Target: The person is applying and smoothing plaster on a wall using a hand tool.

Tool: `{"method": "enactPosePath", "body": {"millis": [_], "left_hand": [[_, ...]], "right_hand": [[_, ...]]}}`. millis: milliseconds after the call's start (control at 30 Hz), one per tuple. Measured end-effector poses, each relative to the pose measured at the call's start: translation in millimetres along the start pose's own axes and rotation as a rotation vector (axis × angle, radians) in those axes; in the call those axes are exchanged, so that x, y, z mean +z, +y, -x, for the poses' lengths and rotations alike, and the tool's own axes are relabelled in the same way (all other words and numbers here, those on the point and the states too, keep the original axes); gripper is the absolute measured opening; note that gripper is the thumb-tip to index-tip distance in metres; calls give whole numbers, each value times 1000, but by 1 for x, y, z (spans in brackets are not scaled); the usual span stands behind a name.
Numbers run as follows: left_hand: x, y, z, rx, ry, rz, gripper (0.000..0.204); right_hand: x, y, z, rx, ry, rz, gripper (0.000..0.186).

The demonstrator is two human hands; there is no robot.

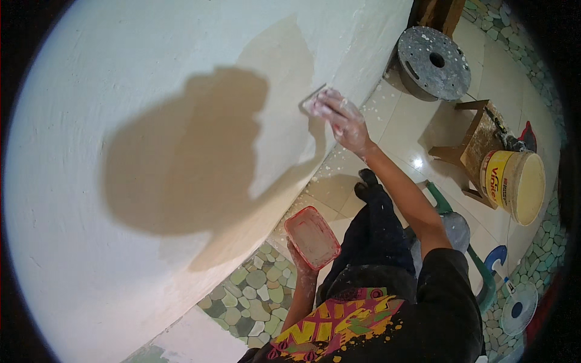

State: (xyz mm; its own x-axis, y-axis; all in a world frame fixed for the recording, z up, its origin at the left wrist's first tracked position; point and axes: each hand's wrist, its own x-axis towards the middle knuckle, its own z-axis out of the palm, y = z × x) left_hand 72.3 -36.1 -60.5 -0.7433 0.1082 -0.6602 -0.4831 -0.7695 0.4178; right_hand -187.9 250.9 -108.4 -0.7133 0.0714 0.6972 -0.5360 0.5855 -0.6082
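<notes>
My right hand (342, 118), smeared with white paste, grips a thin flat scraper (311, 95) at the pale plastered wall (103, 72), near the wall's lower right edge. Below it, my left hand (298, 257) holds a red-rimmed rectangular plastic tub (313, 237) coated inside with pale paste, close to the foot of the wall. Large shadows fall across the middle of the wall. My dark-trousered leg and bare, dirty foot show between my arms.
A speckled grey round tub (430, 60) sits at the upper right on the spattered tiles (387, 115). Right of me are a wooden stool (466, 151), a yellow-labelled bucket (523, 187), a green-framed seat (487, 278) and a fan (517, 308). A pebble-patterned floor strip (248, 290) borders the wall.
</notes>
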Motion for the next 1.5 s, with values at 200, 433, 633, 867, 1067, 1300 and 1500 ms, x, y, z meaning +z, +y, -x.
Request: {"method": "enactPosePath", "body": {"millis": [200, 433, 633, 867, 1067, 1300, 1500], "left_hand": [[-8, 0, -2, 55, 19, -18, 73], [-8, 1, -1, 51, 50, -53, 70], [-20, 5, 0, 67, 29, -35, 68], [-18, -2, 1, 39, 1, -61, 70], [-29, -15, -19, 62, -21, -36, 68], [-72, -32, -18, 23, 81, -20, 68], [-95, -34, -20, -25, 93, 75, 65]], "right_hand": [[-24, -28, -85, 509, 404, -386, 45], [14, -142, -72, 691, 383, -955, 41], [-4, -129, -80, 506, 344, -634, 47], [16, -137, -72, 459, 316, -387, 43], [23, -118, -31, 120, 134, -123, 53], [9, 13, -36, -85, 311, 145, 54], [41, 44, 15, -198, 52, 140, 50]]}}
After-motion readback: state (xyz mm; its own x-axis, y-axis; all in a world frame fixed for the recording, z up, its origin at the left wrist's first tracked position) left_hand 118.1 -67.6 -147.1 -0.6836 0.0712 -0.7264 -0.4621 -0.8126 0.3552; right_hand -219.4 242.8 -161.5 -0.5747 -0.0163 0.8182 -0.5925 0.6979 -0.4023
